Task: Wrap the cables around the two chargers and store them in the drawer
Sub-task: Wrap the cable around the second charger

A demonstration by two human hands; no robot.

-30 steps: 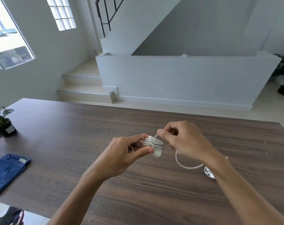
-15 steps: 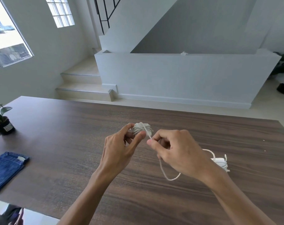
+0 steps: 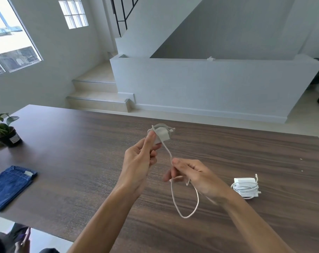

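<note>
My left hand [image 3: 139, 161] holds up a white charger [image 3: 162, 135] above the dark wooden table [image 3: 73, 161], with several turns of its cable wound around it. The loose white cable [image 3: 174, 201] runs down from the charger to my right hand [image 3: 193, 177], which pinches it, and a loop hangs below that hand. A second white charger [image 3: 246, 187] lies on the table to the right of my right hand, its cable wound around it. No drawer is in view.
A folded blue denim cloth [image 3: 11, 187] lies near the table's left front edge. A small potted plant [image 3: 5, 132] stands at the far left. Stairs and a low white wall lie beyond the table.
My left hand has lifted the charger higher and farther from me. My right hand has dropped lower and toward me, drawing the cable out into a longer straight run. The second charger is now uncovered.
</note>
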